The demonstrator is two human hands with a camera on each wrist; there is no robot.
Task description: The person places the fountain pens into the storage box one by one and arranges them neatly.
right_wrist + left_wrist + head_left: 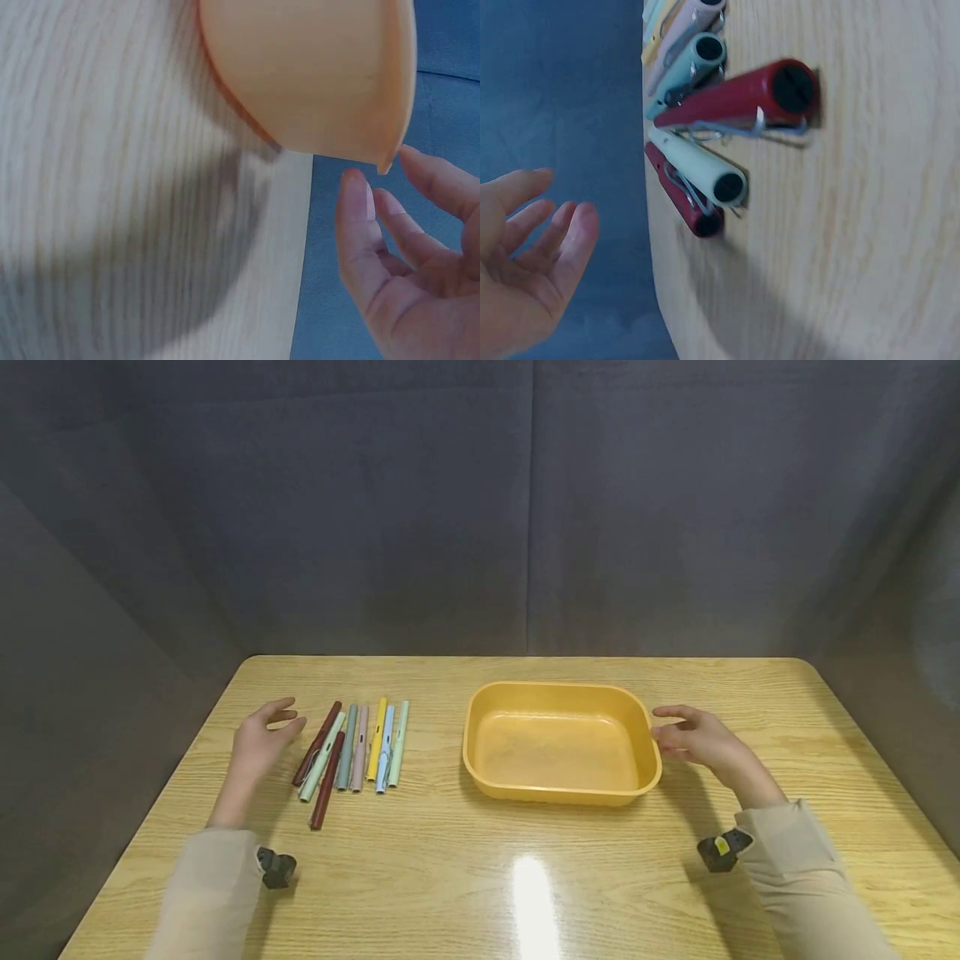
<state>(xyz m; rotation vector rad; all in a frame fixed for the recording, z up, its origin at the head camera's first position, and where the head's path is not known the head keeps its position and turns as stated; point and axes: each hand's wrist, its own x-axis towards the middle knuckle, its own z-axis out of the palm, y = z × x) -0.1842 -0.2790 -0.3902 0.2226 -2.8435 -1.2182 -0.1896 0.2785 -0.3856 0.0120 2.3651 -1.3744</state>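
My left hand [262, 739] hovers just left of a group of capped pens, its fingers loosely bent and holding nothing. Nearest to it are a dark red pen [316, 745], a pale green pen [697, 165] crossing close beside it, and a second dark red pen [739, 96] lying further forward. My right hand [701, 739] is at the right end of a yellow plastic tray [562, 795]. In the right wrist view, its fingertips are right at the tray's rim [405, 97], thumb and fingers spread apart.
Further right in the group lie a grey-green pen [347, 747], a mauve pen [360, 747], a yellow pen [377, 739], a light blue pen [385, 750] and another pale green pen [399, 743]. Dark curtains [375, 527] enclose the wooden table [420, 877] at back and sides.
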